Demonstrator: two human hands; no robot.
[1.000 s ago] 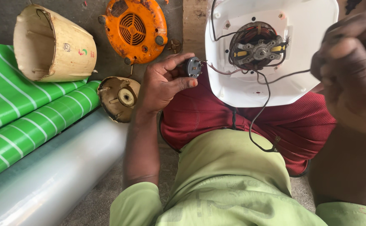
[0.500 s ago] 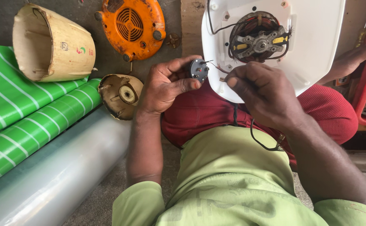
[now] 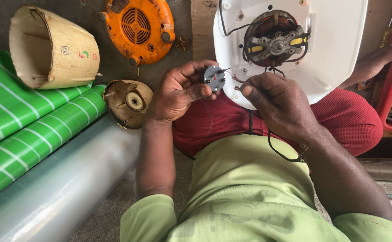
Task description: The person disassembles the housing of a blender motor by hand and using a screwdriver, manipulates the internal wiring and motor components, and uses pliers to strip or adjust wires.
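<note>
the white plastic appliance housing (image 3: 334, 49) lies open on the lap, its copper-wound motor (image 3: 276, 42) bare. left hand (image 3: 178, 92) grips the small round grey switch (image 3: 214, 78); right hand (image 3: 278, 105) pinches a loose thin wire (image 3: 237, 79) just beside it, seemingly unjoined. reassembly looks undone.

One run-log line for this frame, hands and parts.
left hand: holds small round switch part | right hand: pinches wire end beside it | white motor housing: on lap, motor exposed
</note>
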